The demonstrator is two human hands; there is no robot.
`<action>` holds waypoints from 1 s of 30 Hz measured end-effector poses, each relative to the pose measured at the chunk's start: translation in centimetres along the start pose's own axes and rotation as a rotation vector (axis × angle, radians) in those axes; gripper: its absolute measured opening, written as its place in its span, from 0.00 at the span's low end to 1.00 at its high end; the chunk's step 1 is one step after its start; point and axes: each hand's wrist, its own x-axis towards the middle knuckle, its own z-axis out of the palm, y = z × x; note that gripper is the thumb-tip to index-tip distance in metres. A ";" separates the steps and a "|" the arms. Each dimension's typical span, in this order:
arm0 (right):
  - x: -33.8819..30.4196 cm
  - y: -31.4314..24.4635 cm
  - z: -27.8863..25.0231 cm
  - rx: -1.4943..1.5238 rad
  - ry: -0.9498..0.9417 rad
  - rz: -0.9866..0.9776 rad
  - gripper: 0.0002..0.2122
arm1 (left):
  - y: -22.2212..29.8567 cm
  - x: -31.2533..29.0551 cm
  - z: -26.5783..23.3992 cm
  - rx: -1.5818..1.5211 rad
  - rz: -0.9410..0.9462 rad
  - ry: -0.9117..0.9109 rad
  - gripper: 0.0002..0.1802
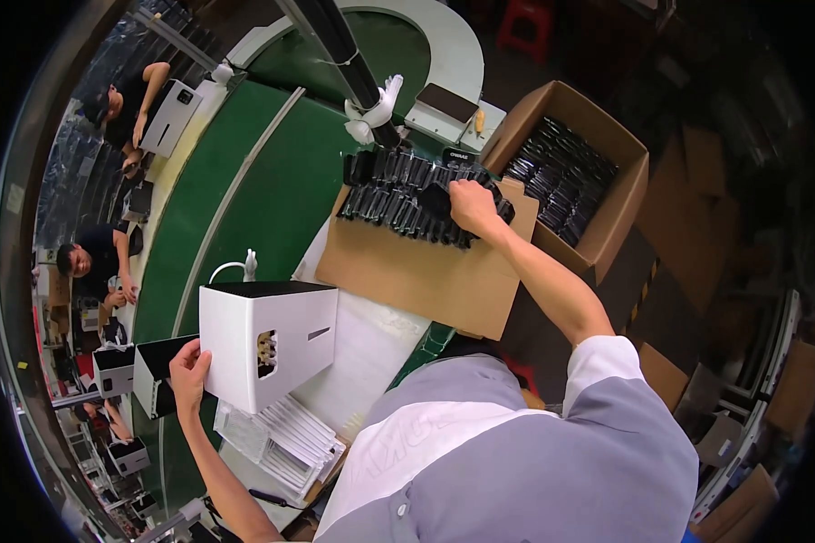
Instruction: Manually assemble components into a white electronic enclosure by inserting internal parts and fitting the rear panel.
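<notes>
My right hand (473, 208) is closed on a black part (436, 200) over a row of black parts (389, 204) in clear wrapping. That row lies on a flat cardboard sheet (417, 281). My left hand (189, 371) is beside the left side of a white boxy housing (228, 348) with a black top. Its fingers are loosely bent and apart, with nothing visible in them; whether they touch the housing is unclear. The housing has a rounded cutout showing parts inside and a narrow slot in its side. Behind my left hand stands another black-and-white housing (154, 376).
An open carton (629, 163) of wrapped black parts stands at right. White trays or panels (290, 443) are stacked near my left forearm. A green conveyor (272, 199) curves along the left, with co-workers beyond. A dark post (340, 54) rises behind the parts.
</notes>
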 end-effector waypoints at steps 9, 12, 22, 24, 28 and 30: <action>-7.6 -9.0 -11.0 1.478 -1.155 0.166 0.09 | 14.8 -7.7 13.6 0.092 0.522 0.310 0.26; -9.8 -11.0 -11.2 1.514 -1.339 0.038 0.07 | 19.6 -6.8 17.5 -0.069 0.639 0.001 0.28; -13.7 -14.6 -12.9 1.579 -1.041 0.280 0.16 | 14.9 -5.8 20.8 -0.595 0.307 -0.306 0.13; -14.0 -14.0 -12.3 1.583 -1.008 0.140 0.21 | 14.8 -6.2 20.7 -0.672 0.243 -0.275 0.14; -15.1 -15.2 -12.6 1.441 -0.748 -0.029 0.20 | 15.0 -6.2 20.4 -0.778 0.176 -0.183 0.14; -15.8 -15.9 -11.7 1.461 -0.720 0.026 0.18 | 14.5 -6.2 20.5 -0.785 0.128 -0.100 0.11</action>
